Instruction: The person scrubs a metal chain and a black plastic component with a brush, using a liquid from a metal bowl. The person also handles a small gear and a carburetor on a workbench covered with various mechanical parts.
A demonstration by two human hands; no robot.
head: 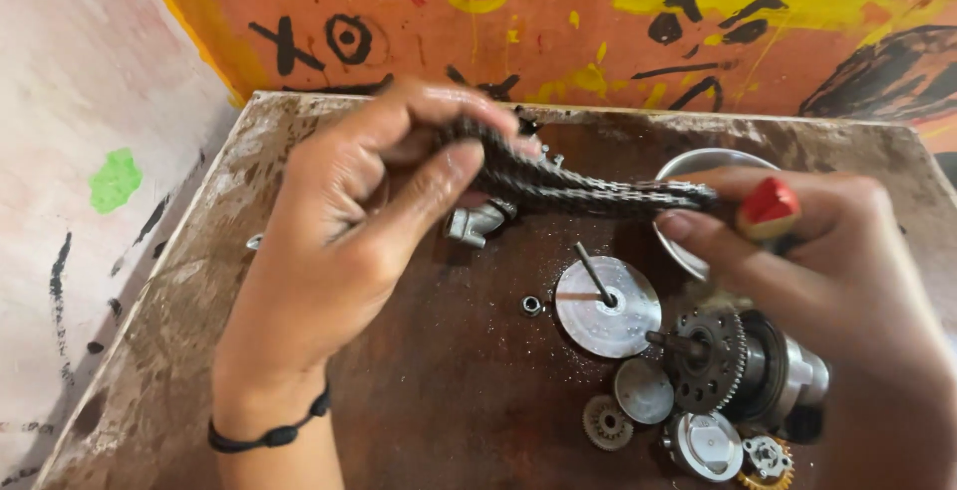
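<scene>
My left hand (349, 221) pinches one end of a dark, greasy metal chain (588, 191) between thumb and fingers. The chain stretches level to the right, above the brown wooden table (439, 390). My right hand (847, 271) grips its other end and also holds a tool with a red handle tip (770, 203). A black cord band circles my left wrist. Under the chain lies a small grey metal bracket (477, 223).
On the table sit a round metal disc with a pin (608, 306), a small nut (532, 305), a toothed sprocket on a shaft (713, 358), small gears (606, 422), a piston (706, 444) and a metal bowl (688, 166). A painted orange wall stands behind.
</scene>
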